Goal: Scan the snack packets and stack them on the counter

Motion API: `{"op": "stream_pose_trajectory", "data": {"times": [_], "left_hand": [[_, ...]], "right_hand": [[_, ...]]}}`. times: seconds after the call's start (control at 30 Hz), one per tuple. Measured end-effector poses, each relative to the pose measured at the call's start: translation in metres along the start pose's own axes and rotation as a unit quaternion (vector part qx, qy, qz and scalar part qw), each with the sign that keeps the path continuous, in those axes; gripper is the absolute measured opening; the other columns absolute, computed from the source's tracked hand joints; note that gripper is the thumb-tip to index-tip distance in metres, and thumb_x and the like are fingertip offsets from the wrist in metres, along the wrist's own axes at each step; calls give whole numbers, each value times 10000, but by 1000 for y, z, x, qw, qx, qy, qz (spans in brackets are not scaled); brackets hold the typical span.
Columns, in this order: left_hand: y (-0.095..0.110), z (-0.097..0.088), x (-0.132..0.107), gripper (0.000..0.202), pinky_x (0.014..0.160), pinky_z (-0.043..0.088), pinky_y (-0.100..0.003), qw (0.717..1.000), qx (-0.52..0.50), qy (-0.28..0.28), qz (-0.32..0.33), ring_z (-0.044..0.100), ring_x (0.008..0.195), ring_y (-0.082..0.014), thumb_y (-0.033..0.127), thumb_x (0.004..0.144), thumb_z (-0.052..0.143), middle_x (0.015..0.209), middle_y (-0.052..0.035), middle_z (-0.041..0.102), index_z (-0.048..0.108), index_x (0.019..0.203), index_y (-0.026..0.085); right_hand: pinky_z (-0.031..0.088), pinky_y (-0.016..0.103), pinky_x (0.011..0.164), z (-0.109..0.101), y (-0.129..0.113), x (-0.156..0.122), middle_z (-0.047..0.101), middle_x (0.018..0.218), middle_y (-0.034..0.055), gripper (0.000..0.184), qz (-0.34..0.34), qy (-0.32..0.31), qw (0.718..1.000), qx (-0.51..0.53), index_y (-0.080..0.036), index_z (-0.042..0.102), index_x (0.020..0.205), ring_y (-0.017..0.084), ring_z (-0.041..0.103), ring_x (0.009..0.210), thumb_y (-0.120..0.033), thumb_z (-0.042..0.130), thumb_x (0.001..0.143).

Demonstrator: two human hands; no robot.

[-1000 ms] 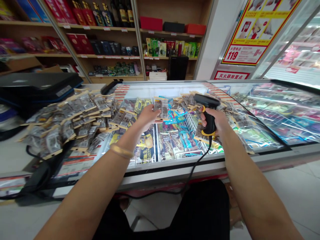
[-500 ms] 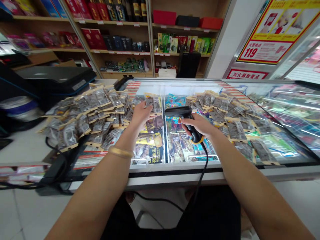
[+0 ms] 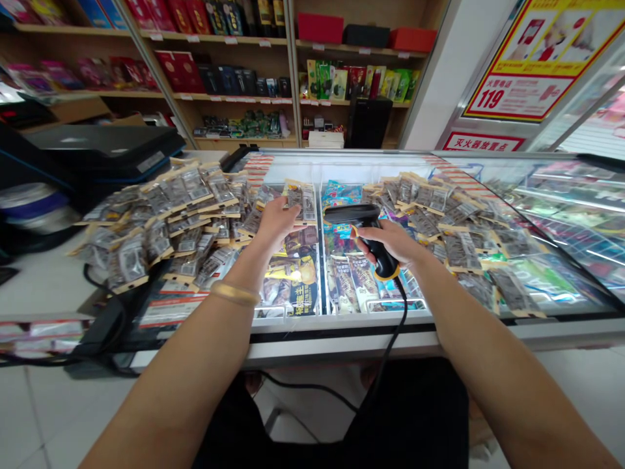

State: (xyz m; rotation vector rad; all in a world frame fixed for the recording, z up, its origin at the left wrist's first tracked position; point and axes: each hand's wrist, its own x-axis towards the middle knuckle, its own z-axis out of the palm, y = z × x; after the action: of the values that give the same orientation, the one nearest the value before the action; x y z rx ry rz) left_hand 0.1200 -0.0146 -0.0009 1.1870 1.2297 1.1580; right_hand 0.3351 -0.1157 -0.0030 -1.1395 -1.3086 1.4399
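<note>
My right hand (image 3: 390,244) is wrapped round the handle of a black barcode scanner (image 3: 354,213), whose head points left. A cord runs down from the scanner's grip. My left hand (image 3: 279,221), with a gold bangle on its wrist, pinches a small clear snack packet (image 3: 301,202) with a tan edge, held upright facing the scanner. Left of that hand lies a heap of similar snack packets (image 3: 183,202). Another pile of snack packets (image 3: 439,212) spreads out to the right of the scanner. Both heaps rest on the glass top of a freezer.
Under the glass, the chest freezer (image 3: 336,355) holds colourful ice-cream packs (image 3: 354,280). A black machine (image 3: 107,153) and a tape roll (image 3: 36,202) stand at left. Shelves of boxed goods (image 3: 229,98) line the back. The scanner cord (image 3: 398,332) hangs over the front edge.
Both hands keep nearly the same place, with the packet and the scanner still held. The scanner has shifted very slightly right, and the view has tilted a little.
</note>
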Motion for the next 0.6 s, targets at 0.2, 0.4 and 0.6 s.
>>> {"op": "stream_pose_trajectory", "data": {"times": [0.2,0.4,0.6], "left_hand": [[1,1,-2,173,932,638,-463,1000,-1,4,-13,692,867,-171,62,783,645,907,-12,660,688,917,162],[4,2,-3,175,913,647,-434,1000,4,5,-19,687,989,-206,52,796,633,1048,-53,682,681,932,151],[2,3,-2,198,919,630,-399,1000,13,2,-19,685,1038,-236,92,815,617,996,-71,688,691,990,149]], "right_hand": [[397,249,385,-1,0,1,594,540,-15,294,2,-8,1000,2,-173,621,813,112,499,372,-415,775,752],[395,245,387,0,-3,1,583,530,-23,283,8,-11,1000,-2,-182,610,757,109,499,361,-408,779,729],[398,251,392,0,-1,1,574,534,-21,287,11,-5,1000,1,-170,627,783,110,493,368,-405,785,736]]}}
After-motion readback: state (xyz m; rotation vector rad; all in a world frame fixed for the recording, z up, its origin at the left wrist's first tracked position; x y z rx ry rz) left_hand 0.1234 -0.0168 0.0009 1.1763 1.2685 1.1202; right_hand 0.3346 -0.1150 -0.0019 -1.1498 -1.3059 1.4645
